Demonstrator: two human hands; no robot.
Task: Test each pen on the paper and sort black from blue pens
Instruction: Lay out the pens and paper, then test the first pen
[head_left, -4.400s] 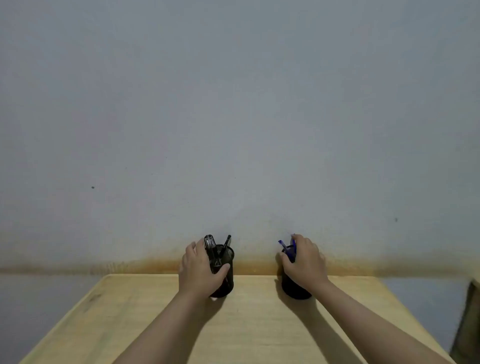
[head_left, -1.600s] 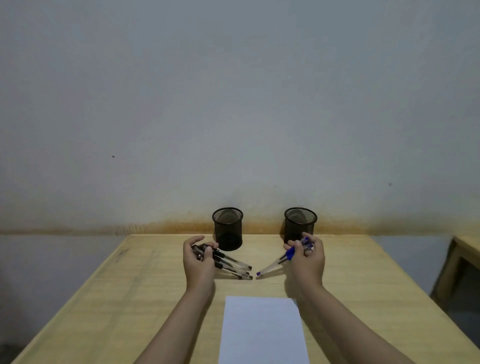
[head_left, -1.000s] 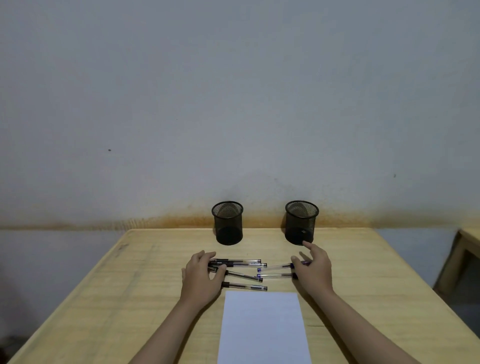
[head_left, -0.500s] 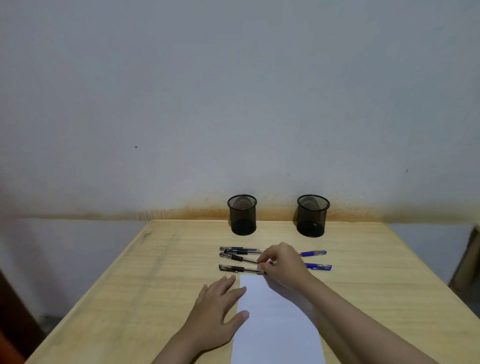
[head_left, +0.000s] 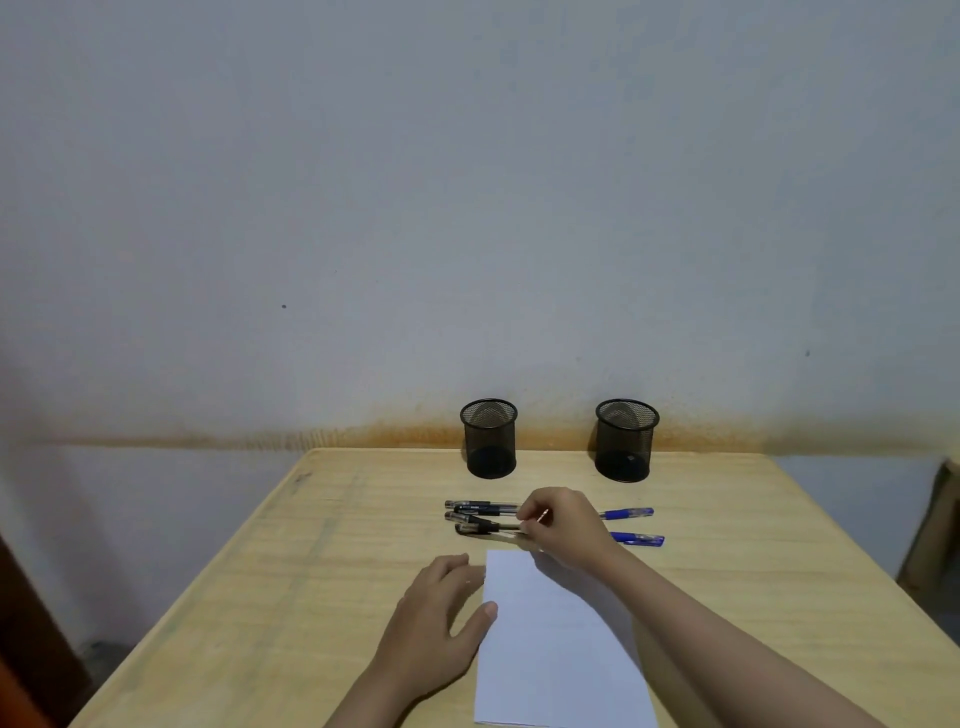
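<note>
Three black pens (head_left: 480, 517) lie in a row on the wooden table (head_left: 322, 571), caps to the left. Two blue pens (head_left: 628, 513) lie to their right. My right hand (head_left: 569, 530) covers where the rows meet, its fingers pinched on the tip end of a black pen that still rests on the table; which of the lower two I cannot tell. My left hand (head_left: 436, 623) lies flat and open, thumb touching the left edge of the white paper (head_left: 558, 654). Two empty black mesh cups (head_left: 488, 439) (head_left: 626, 440) stand at the back edge.
A grey wall (head_left: 467, 208) with a rusty stain rises right behind the cups. Another piece of wooden furniture (head_left: 935, 525) stands off the table's right side. A dark brown object (head_left: 26, 639) sits low at the left.
Both hands took the pens out of the cups and laid them in rows. My right hand then reached over to the black pens and pinched one; my left hand settled flat beside the paper.
</note>
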